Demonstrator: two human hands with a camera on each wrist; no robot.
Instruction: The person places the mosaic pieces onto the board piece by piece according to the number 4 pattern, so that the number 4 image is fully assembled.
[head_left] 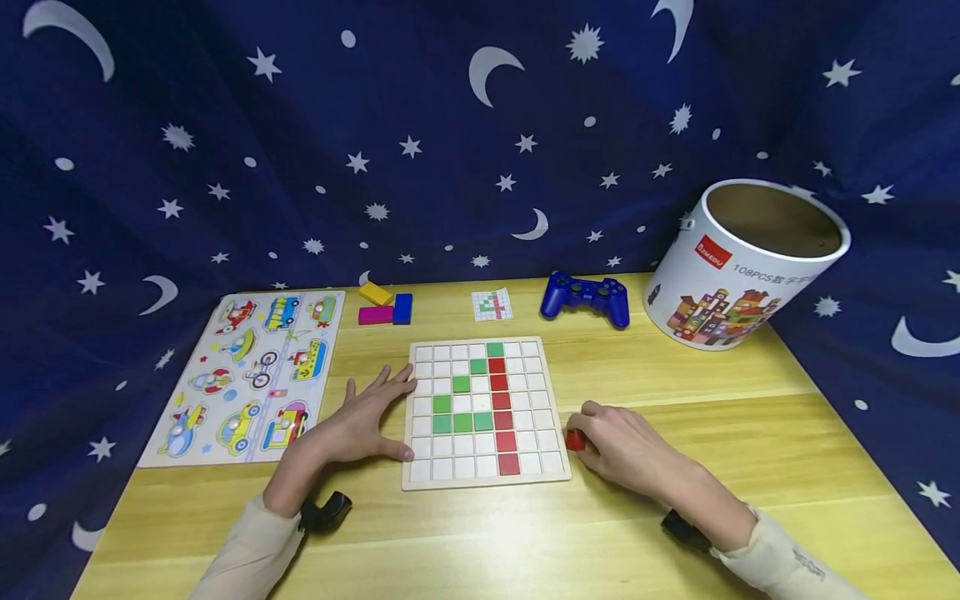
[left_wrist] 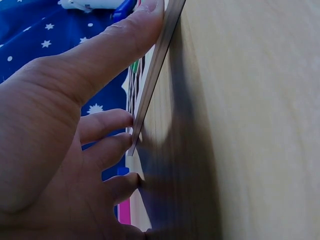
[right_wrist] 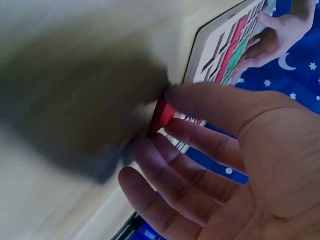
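Note:
A square wooden grid board (head_left: 487,486) lies on the table with white tiles, a vertical column of red tiles (head_left: 501,400) and several green tiles (head_left: 462,422) forming a slanted line and a row. My left hand (head_left: 363,421) is at the board's left side, fingers spread, with thumb and fingertips at its edge; the left wrist view shows the thumb (left_wrist: 120,42) over the rim. Just off the board's right edge, my right hand (head_left: 626,442) pinches a red tile (head_left: 575,440) between thumb and fingers, low over the table. That red tile (right_wrist: 162,116) is partly hidden by the fingers.
Behind the board lie a small pattern card (head_left: 492,305), a blue game controller (head_left: 585,297) and yellow, pink and blue blocks (head_left: 376,315). A picture puzzle board (head_left: 202,375) is at left. A large white bucket (head_left: 720,283) stands back right, before a starry blue cloth (head_left: 420,108).

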